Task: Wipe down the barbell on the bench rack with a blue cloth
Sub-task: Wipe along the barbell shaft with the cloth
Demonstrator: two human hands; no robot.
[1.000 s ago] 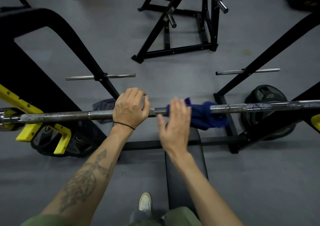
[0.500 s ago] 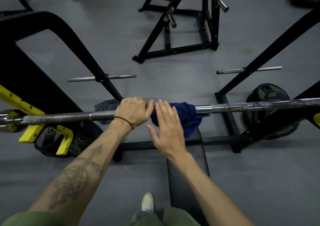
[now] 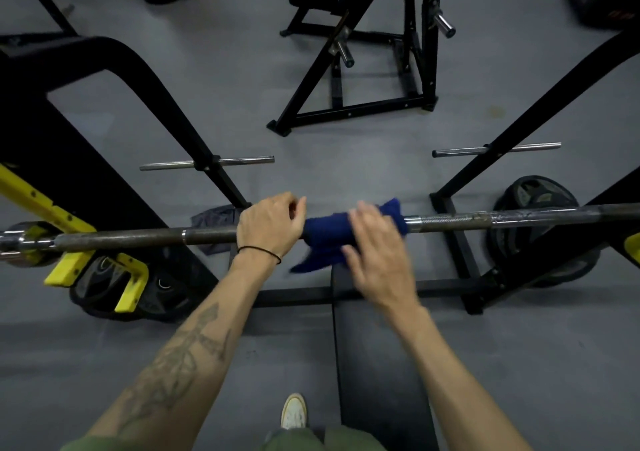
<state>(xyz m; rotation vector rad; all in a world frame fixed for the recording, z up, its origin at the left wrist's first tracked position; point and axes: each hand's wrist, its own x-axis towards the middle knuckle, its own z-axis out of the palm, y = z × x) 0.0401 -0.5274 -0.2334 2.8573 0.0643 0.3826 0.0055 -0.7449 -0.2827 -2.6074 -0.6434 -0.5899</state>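
The barbell [image 3: 467, 222] lies across the bench rack [image 3: 156, 104] from left edge to right edge of the head view, its left end resting above the yellow hooks [image 3: 69, 263]; the blue cloth [image 3: 329, 239] is wrapped over the bar near its middle, one loose corner hanging down below the bar toward the black bench pad [image 3: 381, 364]; the left hand [image 3: 270, 225] has its fingers curled over the bare bar just left of the cloth, touching the cloth's edge, a thin black band round the wrist and a tattoo along the forearm; the right hand [image 3: 377, 260] lies on the cloth with fingers fairly straight and spread, pressing it against the bar, though the hand is blurred and whether the thumb hooks under cannot be told; to the right of the cloth the bar shows bright knurled steel, to the left a darker, duller surface; weight plates [image 3: 540, 194] lean on the grey floor [image 3: 346, 173] beneath the right side, and others sit under the yellow hooks at left; a grey rag [image 3: 214, 215] lies on the floor behind the left hand; a white shoe [image 3: 293, 412] shows at the bottom, beside the bench pad; another black rack [image 3: 363, 70] stands further off.
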